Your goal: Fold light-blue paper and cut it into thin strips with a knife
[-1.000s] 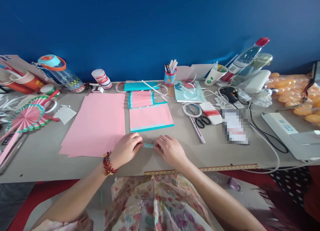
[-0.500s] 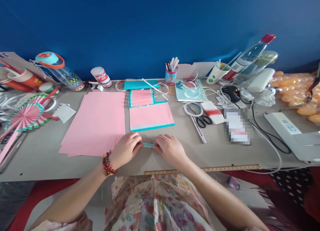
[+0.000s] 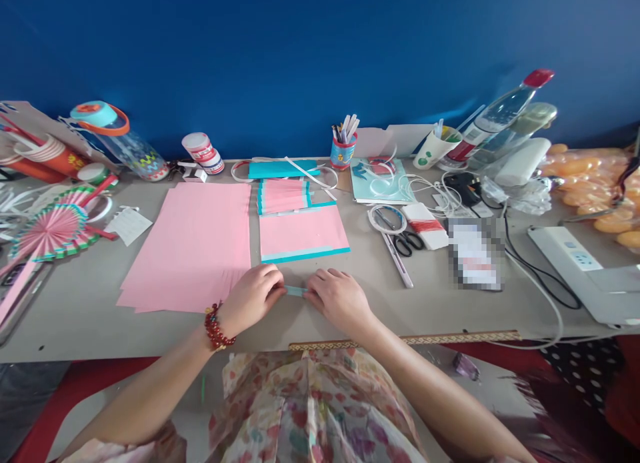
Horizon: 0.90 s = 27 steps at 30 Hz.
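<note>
Barely anything moved, hands pinching pale-blue strip, its middle showing between them

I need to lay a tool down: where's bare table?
Bare: between the right hand and the slim pale tool; also left of the pink sheets, nearer than the white card. Crowded: along the blue wall, around the red-capped bottle.

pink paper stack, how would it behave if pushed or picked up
The pink paper stack would probably slide apart when pushed, since its edges fan out unevenly. Lifted by one edge, it may sag, looking thin and broad. Lying flat, it seems unlikely to tip.
</note>
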Each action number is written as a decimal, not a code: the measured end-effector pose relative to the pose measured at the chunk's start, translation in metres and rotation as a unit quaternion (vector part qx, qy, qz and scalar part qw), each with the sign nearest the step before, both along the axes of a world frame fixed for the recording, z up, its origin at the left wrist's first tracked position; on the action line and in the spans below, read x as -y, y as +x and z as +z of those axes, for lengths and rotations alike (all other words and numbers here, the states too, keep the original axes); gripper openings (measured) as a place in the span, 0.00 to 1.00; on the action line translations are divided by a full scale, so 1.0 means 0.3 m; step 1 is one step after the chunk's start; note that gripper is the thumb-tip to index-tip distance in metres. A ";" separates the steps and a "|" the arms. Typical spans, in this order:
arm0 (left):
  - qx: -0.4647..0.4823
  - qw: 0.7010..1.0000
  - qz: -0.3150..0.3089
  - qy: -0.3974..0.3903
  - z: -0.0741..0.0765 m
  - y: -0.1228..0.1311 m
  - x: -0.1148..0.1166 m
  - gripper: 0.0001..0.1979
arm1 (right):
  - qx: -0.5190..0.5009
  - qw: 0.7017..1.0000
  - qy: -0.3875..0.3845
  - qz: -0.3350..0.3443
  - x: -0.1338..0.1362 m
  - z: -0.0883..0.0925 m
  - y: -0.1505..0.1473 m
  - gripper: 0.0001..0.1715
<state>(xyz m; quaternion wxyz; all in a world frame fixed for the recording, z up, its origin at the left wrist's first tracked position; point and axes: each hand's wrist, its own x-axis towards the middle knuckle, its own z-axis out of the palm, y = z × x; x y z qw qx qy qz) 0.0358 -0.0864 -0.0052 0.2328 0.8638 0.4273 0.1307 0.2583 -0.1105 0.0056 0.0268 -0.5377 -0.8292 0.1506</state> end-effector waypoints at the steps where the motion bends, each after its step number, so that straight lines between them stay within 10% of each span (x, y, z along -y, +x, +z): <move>1: 0.000 1.000 0.000 0.000 0.001 0.000 0.000 0.08 | 0.000 1.000 0.000 -0.001 0.000 0.001 -0.001 0.08; 27: -0.006 1.000 -0.007 -0.017 0.008 -0.012 -0.016 0.08 | -0.001 1.000 -0.024 -0.001 -0.018 0.006 0.001 0.09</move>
